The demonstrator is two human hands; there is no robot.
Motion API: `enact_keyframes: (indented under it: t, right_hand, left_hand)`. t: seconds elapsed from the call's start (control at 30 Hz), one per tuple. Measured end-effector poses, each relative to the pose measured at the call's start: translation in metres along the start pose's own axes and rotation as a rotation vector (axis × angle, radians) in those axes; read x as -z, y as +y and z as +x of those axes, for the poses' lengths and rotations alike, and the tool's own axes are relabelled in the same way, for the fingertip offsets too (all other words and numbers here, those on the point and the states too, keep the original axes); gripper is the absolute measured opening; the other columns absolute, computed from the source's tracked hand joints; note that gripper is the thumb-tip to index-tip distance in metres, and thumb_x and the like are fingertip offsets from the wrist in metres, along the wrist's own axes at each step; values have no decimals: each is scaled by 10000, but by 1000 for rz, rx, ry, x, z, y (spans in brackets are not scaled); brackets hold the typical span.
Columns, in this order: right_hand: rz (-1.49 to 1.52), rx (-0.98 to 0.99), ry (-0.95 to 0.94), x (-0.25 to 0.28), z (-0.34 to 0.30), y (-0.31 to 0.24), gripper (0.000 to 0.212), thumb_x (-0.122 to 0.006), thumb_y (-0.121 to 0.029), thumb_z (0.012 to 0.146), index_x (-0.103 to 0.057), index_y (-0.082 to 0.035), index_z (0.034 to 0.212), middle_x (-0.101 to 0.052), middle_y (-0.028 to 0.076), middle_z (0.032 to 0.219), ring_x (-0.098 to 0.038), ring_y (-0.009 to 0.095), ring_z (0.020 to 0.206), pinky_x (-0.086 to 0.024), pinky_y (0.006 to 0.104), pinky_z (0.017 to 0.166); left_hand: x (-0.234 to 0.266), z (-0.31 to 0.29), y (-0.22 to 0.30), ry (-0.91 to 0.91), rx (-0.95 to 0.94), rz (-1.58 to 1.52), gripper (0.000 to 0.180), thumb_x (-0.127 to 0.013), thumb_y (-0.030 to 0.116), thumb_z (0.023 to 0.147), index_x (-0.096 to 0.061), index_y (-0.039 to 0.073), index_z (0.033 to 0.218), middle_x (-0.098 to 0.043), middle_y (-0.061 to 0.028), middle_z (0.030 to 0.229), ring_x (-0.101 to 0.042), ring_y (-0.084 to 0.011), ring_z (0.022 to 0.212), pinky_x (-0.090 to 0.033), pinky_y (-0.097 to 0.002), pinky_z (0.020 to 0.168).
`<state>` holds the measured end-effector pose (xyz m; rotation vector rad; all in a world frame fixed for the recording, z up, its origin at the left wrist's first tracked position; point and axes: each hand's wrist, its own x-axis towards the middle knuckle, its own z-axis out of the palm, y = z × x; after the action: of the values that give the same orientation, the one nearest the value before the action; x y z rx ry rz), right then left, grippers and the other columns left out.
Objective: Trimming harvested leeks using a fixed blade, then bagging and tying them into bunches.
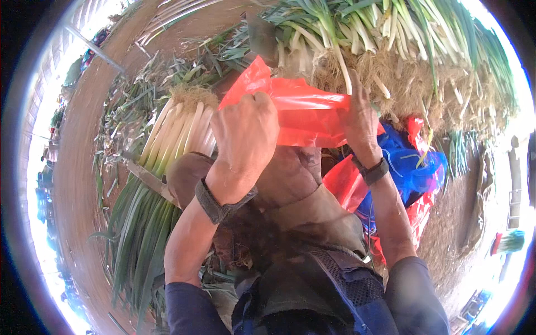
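Observation:
A shiny red plastic sheet [310, 120] is stretched between my two hands above my lap. My left hand [245, 131] is a fist closed on its left end, with a corner sticking up beyond the knuckles. At the other end my right hand [360, 123] grips the sheet, fingers pointing up; I cannot tell whether it is a bag or a flat piece. Left of my left hand rests a bundle of leeks [178, 125], roots away from me and green leaves toward me. Dark bands circle both wrists.
A big heap of leeks [379, 42] with tangled roots lies across the far side and right. Beside my right forearm is a blue bag [407, 156] among more red plastic. Leaf scraps [131, 111] cover the ground at left. A wooden bar [151, 178] crosses the leek bundle.

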<state>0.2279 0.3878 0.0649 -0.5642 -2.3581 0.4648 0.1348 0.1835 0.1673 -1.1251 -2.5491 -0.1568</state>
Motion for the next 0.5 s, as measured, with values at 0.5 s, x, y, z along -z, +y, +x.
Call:
enact_keyframes:
  t: [0.5]
  right_hand:
    - [1285,-504,-561,-25,118,-22,291,-466,-102,958,-549,73,1176,-622,234,1151,-648,361,1020,-570,429,815]
  left_hand:
    - [13,3,-109,498,64,-168,225,-612,-6,746,-610,-23,970,-612,-200,1063,-624,-388,887,-515,-454,736]
